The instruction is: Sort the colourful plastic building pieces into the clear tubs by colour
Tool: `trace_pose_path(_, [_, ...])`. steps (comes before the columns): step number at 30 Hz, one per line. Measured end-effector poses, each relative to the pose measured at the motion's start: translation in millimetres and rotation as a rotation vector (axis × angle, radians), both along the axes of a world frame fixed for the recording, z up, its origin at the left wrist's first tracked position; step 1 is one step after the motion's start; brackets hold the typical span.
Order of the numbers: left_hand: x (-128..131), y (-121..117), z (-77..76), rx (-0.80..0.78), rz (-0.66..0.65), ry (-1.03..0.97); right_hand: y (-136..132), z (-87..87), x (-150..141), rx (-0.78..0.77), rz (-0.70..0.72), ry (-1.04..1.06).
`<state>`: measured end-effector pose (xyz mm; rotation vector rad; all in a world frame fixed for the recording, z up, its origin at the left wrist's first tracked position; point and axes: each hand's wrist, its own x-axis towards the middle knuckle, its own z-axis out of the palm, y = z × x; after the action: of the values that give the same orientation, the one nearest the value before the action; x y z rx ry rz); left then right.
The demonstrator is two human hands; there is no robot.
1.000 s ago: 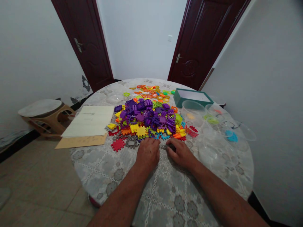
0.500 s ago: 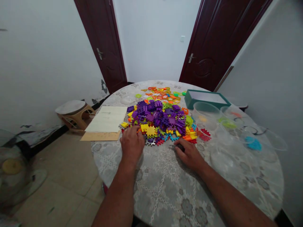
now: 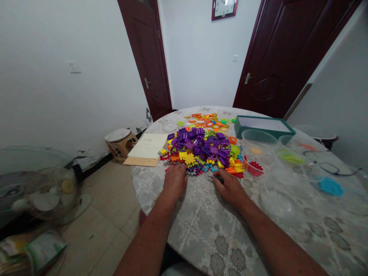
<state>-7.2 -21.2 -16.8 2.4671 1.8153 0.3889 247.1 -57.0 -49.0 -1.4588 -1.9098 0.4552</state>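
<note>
A large heap of interlocking plastic building pieces (image 3: 201,147), mostly purple on top, lies on the round table. My left hand (image 3: 176,180) rests palm down on the tablecloth at the heap's near left edge, its fingers low and close to the pieces. Nothing shows in it. To the right, my right hand (image 3: 228,186) is closed around a small dark tool (image 3: 219,178) with a thin tip pointing left. Its exact kind is too small to make out. A yellow square piece (image 3: 189,158) and several yellow and orange pieces lie at the heap's front.
Clear plastic tubs (image 3: 258,143) holding coloured pieces stand at the right, with a green open box (image 3: 264,126) behind them. Glasses (image 3: 335,168) lie nearby. Pale paper (image 3: 148,145) lies left of the heap. Orange flat pieces (image 3: 204,120) are spread behind it. A stool (image 3: 120,145) stands on the floor.
The view has tilted up and turned left, showing a wall clock. My left hand has drawn back from the heap's left front edge, toward me. My right hand stays about where it was.
</note>
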Motion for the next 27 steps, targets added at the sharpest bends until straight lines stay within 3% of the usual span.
trace_pose_path(4, [17.4,-16.5,-13.2,0.041,-0.110,-0.128,0.1,-0.4,-0.1,-0.004,-0.011,0.042])
trace_pose_path(8, [35.5,-19.8,-14.9,0.027,-0.215,-0.319,-0.5,-0.4,-0.5,-0.028,-0.037,0.102])
trace_pose_path(14, [38.1,-11.7,2.1,-0.082,-0.041,-0.764,0.0,3.9,-2.7,-0.068,-0.101,0.308])
trace_pose_path(17, [34.7,-10.5,9.2,-0.261,0.014,-0.992,1.4,7.2,-7.4,-0.115,-0.125,0.516])
trace_pose_path(21, [38.4,-15.2,9.6,-0.554,-0.021,-1.304,-1.0,13.0,-15.8,-0.270,-0.102,0.735])
trace_pose_path(27, [52.1,-28.1,-1.5,-0.598,-0.176,-1.226,-5.2,13.0,-22.0,-0.324,0.017,0.726])
